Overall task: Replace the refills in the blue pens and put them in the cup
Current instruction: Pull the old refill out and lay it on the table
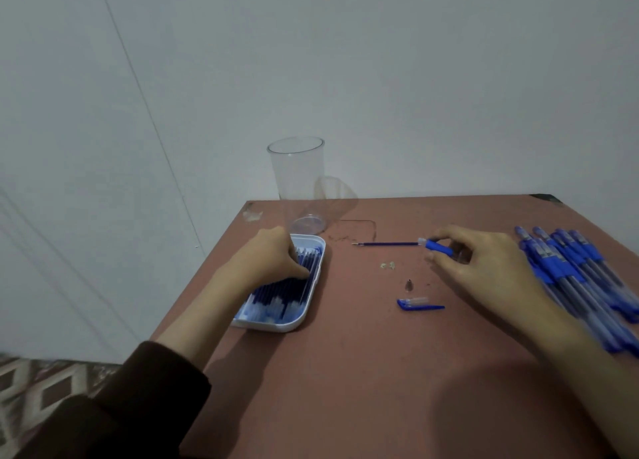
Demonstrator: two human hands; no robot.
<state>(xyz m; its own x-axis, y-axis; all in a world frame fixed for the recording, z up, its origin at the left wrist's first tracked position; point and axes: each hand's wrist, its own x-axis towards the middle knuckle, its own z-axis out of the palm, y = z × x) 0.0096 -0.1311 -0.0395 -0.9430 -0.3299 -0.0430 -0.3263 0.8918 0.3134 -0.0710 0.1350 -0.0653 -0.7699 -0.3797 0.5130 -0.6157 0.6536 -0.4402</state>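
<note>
A clear plastic cup (298,182) stands empty at the table's far left edge. In front of it lies a white tray (313,306) full of blue refills (287,294). My left hand (273,261) reaches into the tray, fingers curled down onto the refills. My right hand (484,261) holds an opened blue pen barrel (439,245) between thumb and fingers. A thin blue refill (387,244) lies on the table just left of the barrel's mouth. A blue pen cap (420,305) and a small metal tip (409,285) lie near the middle.
A heap of several blue pens (581,279) lies at the right edge of the reddish-brown table (345,389). Small pale scraps (388,265) sit near the refill. A grey wall rises behind, and patterned floor shows at the lower left.
</note>
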